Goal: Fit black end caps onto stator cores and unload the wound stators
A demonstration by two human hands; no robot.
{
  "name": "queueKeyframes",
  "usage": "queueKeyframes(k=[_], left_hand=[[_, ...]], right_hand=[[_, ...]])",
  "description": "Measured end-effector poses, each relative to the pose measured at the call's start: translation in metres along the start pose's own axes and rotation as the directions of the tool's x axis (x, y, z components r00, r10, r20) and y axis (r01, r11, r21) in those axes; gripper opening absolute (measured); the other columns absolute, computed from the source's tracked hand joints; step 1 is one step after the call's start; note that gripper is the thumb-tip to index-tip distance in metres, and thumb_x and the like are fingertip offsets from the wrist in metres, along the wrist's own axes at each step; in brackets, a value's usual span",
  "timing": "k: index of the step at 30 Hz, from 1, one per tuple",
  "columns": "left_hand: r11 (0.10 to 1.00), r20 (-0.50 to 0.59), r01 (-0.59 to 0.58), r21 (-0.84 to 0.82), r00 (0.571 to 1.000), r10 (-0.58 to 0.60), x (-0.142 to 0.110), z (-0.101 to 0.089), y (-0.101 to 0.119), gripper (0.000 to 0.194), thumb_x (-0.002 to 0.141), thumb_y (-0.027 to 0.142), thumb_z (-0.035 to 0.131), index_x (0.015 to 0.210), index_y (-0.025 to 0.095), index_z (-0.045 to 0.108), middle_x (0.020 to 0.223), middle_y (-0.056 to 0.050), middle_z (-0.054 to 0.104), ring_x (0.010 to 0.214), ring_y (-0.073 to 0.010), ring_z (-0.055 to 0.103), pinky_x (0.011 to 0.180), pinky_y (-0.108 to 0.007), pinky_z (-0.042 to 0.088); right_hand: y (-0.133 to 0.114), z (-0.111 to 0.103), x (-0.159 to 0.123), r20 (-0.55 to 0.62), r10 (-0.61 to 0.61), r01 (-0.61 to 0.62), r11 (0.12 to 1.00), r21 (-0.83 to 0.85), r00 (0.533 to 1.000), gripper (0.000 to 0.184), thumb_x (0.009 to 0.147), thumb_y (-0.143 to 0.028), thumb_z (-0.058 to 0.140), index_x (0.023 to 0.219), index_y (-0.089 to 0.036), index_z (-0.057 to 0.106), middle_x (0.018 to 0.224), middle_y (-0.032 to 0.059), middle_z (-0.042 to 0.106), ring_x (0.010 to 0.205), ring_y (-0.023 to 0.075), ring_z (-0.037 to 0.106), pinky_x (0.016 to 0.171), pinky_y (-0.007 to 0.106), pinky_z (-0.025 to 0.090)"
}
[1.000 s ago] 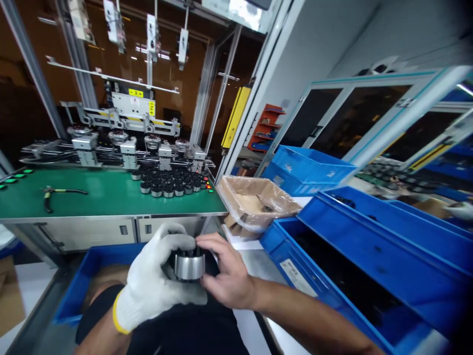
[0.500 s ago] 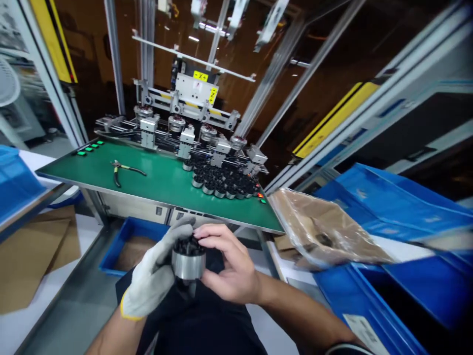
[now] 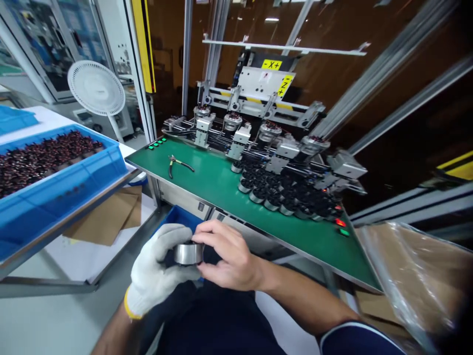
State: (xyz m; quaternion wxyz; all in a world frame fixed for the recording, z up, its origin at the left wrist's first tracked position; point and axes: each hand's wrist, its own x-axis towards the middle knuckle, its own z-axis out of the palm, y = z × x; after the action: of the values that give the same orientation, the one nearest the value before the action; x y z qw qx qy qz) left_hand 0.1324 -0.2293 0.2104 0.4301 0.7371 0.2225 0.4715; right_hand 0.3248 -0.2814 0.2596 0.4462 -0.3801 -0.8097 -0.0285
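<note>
Between my two hands, in front of my body, is a silvery metal ring-shaped part with a dark inside, much like a motor stator. My left hand, in a white glove with a yellow cuff, grips it from the left with the thumb below. The bare fingers of my right hand close on its right side, fingertips at the top edge and thumb low. Several similar silver-and-black parts stand grouped on the green bench top beyond my hands.
Pliers lie on the bench's left side. A machine fixture runs along its back. To the left stands a blue bin full of dark reddish parts, with a white fan behind. Plastic-wrapped cardboard sits at right.
My view has swung left, bringing the fan and the full blue bin into sight. The held part has tilted and its black top shows less; both hands stay on it.
</note>
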Motion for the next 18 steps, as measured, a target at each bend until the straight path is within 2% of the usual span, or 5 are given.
queueKeyframes(k=[5,8,11,15,18], left_hand=[[0.979,-0.117,0.200,0.048,0.974,-0.193,0.005,0.033,-0.011,0.039,0.084,0.027,0.072,0.121,0.026,0.062,0.130,-0.005,0.062,0.122,-0.0209,0.062,0.105,-0.033,0.050],[0.927,-0.098,0.262,0.268,0.965,-0.244,0.055,0.065,-0.028,0.034,0.086,0.035,0.067,0.115,0.020,0.058,0.140,-0.012,0.056,0.127,-0.0244,0.059,0.107,-0.038,0.048],[0.741,0.012,0.265,0.617,0.938,-0.346,0.123,0.105,-0.046,0.022,0.086,0.034,0.063,0.104,0.020,0.060,0.121,-0.011,0.067,0.114,-0.0283,0.065,0.098,-0.042,0.051],[0.668,0.044,0.235,0.706,0.927,-0.372,0.195,0.164,-0.073,0.028,0.074,0.029,0.075,0.097,0.018,0.063,0.118,-0.016,0.069,0.116,-0.0365,0.063,0.097,-0.046,0.049],[0.689,0.063,0.222,0.690,0.930,-0.362,0.217,0.194,-0.085,0.039,0.077,0.031,0.074,0.113,0.021,0.064,0.121,-0.012,0.071,0.114,-0.0301,0.067,0.093,-0.038,0.051]], right_hand=[[0.003,-0.020,-0.028,0.062,0.156,-0.149,0.983,-0.109,0.986,0.053,0.084,-0.022,0.071,0.133,-0.013,0.053,0.125,0.0186,0.062,0.114,0.0263,0.065,0.093,0.040,0.062],[0.002,-0.047,-0.057,0.003,0.300,-0.291,0.927,-0.235,0.954,0.059,0.085,-0.022,0.072,0.139,-0.014,0.049,0.141,0.0222,0.053,0.129,0.0296,0.060,0.102,0.044,0.059],[-0.006,-0.076,-0.087,-0.098,0.360,-0.373,0.886,-0.276,0.928,0.052,0.088,-0.019,0.069,0.137,-0.016,0.051,0.140,0.0210,0.055,0.127,0.0284,0.062,0.101,0.044,0.061],[-0.023,-0.108,-0.117,-0.204,0.413,-0.459,0.830,-0.316,0.888,0.041,0.090,-0.018,0.066,0.130,-0.017,0.057,0.137,0.0196,0.059,0.121,0.0267,0.066,0.098,0.039,0.063],[-0.028,-0.122,-0.133,-0.268,0.415,-0.489,0.800,-0.348,0.870,0.037,0.091,-0.018,0.064,0.127,-0.017,0.060,0.133,0.0181,0.061,0.116,0.0256,0.069,0.094,0.037,0.064]])
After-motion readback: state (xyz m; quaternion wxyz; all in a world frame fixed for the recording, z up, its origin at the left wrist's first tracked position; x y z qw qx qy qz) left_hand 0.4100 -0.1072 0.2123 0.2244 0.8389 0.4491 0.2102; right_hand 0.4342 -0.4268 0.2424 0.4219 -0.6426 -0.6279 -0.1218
